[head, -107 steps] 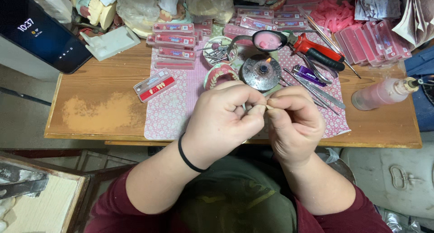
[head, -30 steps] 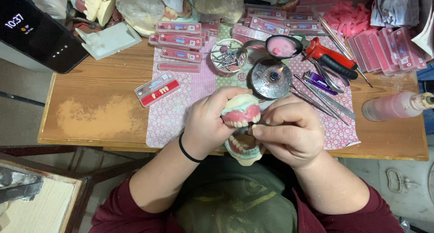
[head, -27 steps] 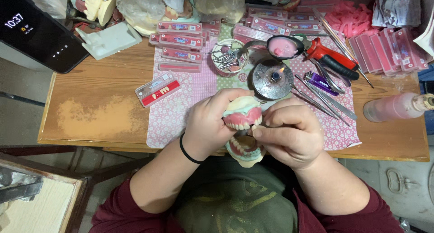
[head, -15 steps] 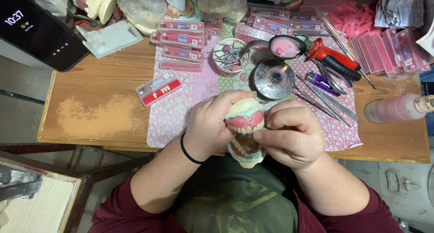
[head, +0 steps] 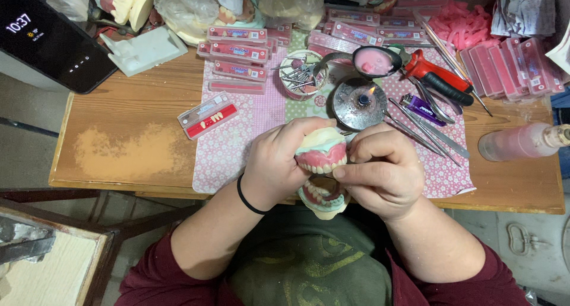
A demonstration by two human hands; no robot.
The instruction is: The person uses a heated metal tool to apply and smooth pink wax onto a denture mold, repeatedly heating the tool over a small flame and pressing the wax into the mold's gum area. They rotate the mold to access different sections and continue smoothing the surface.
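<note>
Even, bright overhead light; soft shadows; sharp centre, corners perhaps slightly stretched.

A dental technician's workbench, seen from above.

I take this for a small denture workshop: the worn wooden bench (head: 119, 157) in front of me is crowded with flat pink cards of artificial teeth (head: 237, 51), one more tooth card (head: 208, 115) lying apart on the pink dotted cloth (head: 237, 146), plaster casts (head: 127, 3) heaped at the back, and a pile of pink wax strips (head: 466, 27). I also see a small lit burner (head: 359, 101), a spoon of melted pink wax (head: 374, 61), slim metal hand instruments (head: 427, 131), a lighter (head: 418, 109) and a bottle of pink liquid (head: 519, 141). Between my hands sits a pink wax denture set on its model (head: 322, 154).
</note>
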